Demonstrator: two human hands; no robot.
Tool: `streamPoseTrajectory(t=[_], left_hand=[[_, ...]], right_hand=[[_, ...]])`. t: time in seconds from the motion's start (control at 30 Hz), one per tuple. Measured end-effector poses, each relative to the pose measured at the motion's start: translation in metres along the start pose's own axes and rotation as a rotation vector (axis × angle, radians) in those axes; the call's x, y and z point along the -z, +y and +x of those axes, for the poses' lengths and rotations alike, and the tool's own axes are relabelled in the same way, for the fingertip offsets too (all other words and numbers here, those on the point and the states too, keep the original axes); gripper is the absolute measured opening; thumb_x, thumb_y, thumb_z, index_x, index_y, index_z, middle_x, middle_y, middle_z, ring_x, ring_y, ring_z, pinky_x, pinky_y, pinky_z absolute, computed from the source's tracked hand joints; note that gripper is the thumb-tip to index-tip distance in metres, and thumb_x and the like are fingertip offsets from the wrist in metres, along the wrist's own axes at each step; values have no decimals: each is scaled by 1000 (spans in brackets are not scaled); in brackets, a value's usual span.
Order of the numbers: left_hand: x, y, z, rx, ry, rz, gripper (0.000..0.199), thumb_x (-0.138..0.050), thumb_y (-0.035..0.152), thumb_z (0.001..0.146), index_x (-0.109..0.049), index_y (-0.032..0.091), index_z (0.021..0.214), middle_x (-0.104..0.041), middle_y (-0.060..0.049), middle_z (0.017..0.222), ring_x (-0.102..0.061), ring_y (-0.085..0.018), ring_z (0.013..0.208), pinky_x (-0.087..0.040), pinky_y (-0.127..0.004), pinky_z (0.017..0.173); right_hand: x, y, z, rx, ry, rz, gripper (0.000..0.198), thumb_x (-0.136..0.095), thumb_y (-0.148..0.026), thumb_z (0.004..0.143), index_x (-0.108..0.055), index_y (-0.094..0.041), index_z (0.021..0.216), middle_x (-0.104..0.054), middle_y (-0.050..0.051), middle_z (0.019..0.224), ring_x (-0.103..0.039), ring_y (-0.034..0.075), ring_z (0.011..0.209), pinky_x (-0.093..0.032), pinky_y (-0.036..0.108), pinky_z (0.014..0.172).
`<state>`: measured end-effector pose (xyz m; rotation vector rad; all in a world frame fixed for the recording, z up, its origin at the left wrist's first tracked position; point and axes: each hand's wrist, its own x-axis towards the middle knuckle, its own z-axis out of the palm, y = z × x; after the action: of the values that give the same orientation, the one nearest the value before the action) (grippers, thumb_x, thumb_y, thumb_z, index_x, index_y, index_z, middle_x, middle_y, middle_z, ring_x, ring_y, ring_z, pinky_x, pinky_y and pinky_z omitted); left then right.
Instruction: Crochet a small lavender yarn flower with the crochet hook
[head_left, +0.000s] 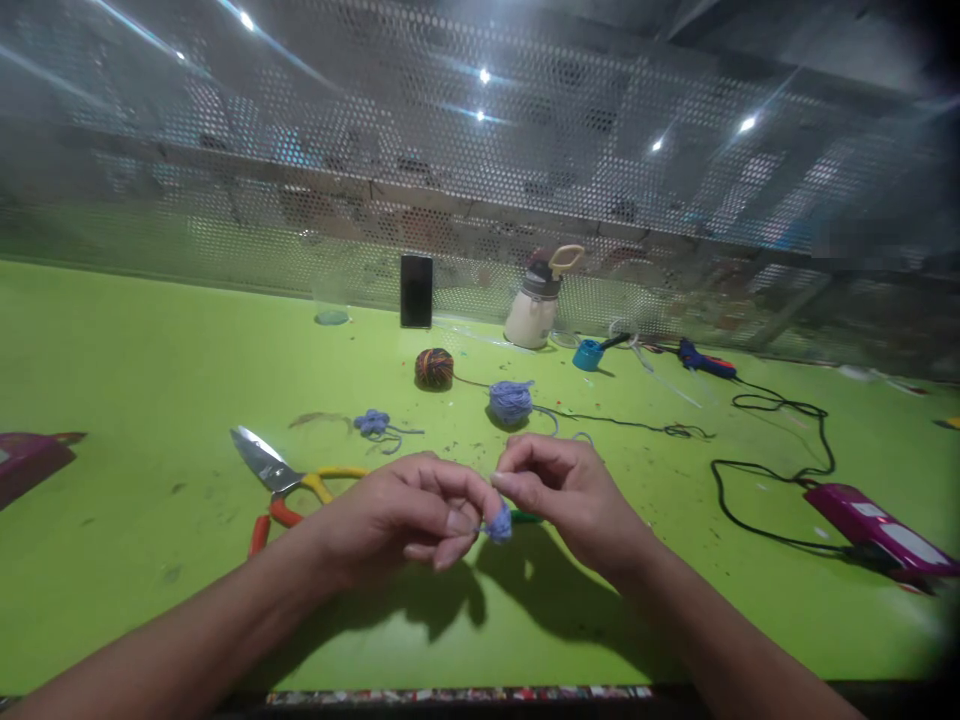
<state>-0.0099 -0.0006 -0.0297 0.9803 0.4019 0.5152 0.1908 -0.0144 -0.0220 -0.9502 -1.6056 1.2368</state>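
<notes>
My left hand (420, 510) is closed, thumb and fingers pinching a small purple-blue piece of crochet (499, 524) at its fingertips. My right hand (566, 500) faces it from the right, thumb and forefinger pressed together just above the piece; what they pinch is too small to make out. A slim green stick (527, 517), perhaps a crochet hook, runs from the piece toward the right palm and is partly hidden. Beyond the hands sits a ball of purple-blue yarn (511, 402). A finished-looking crochet flower (372, 422) with a yarn tail lies farther left.
Scissors (274, 470) with red and yellow handles lie partly behind my left forearm. At the back stand a multicoloured yarn ball (434, 369), a phone (416, 291), a bottle (532, 310) and a blue pot (588, 354). A corded blue tool (705, 360) and a magenta box (877, 530) are right.
</notes>
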Motion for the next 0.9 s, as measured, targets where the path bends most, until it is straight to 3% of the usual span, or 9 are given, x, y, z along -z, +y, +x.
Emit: streamPoseTrajectory(t=[0.2,0.37,0.5,0.7,0.9], left_hand=[[1,-2,1,-77,11,-107,17,-64,13,72,-72,10,87,-53,1,49,-26,-4,39,-13,-21,42],[0,-3,3,-165,41,-137,22,-78,22,68,-69,12,85,-43,6,52,-25,-4,44,-17,-19,43],[-1,-3,4,-204,89,-101,13,-72,26,81,-66,14,83,-35,10,47,-19,-4,42,-15,-17,42],[-2,-3,8,-223,149,-42,17,-66,31,87,-65,14,84,-38,10,40,-17,-4,38,-15,-18,42],[1,-6,9,-180,175,19,17,-67,28,87,-64,13,80,-48,7,43,-26,-2,36,-15,-20,42]], right_hand=[[0,0,1,13,44,-17,21,-69,-33,81,-61,-16,72,-47,-4,59,-33,9,52,-26,24,49],[-1,5,3,-20,24,88,23,-71,-35,82,-64,-15,74,-43,-6,56,-31,8,50,-23,24,47],[-1,8,1,-1,-36,143,20,-70,-35,84,-70,-15,86,-44,-5,57,-29,7,49,-21,23,45],[-3,7,0,33,35,102,16,-72,-31,82,-74,-17,90,-41,-6,56,-29,7,50,-21,23,45],[-8,6,0,-94,59,196,19,-76,-34,78,-71,-15,78,-39,-8,49,-27,6,45,-20,21,42]])
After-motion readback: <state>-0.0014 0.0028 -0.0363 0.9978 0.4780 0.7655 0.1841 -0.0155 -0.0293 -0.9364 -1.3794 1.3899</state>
